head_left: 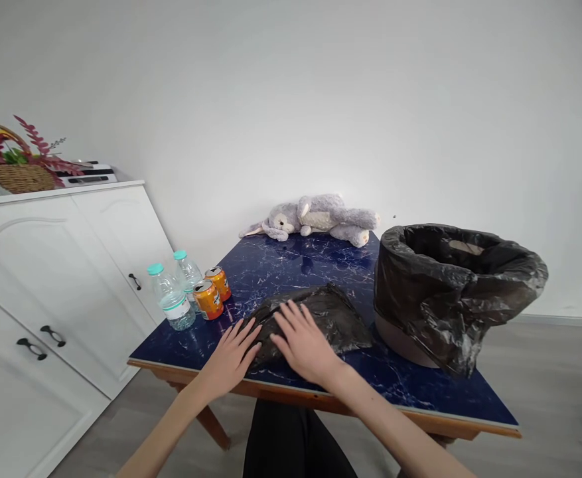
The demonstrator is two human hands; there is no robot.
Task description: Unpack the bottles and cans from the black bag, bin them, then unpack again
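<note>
A black plastic bag lies flattened on the blue marbled table, close to its front edge. My left hand rests at the bag's left edge, fingers stretched out and slightly spread. Flat on the bag's middle is my right hand, its fingers extended and apart. Neither hand grips anything. To the right of the bag stands a trash bin with a black liner folded over its rim.
Two clear bottles with turquoise caps and two orange cans stand at the table's left edge. A grey plush rabbit lies at the back against the wall. White cabinets bear a flower basket.
</note>
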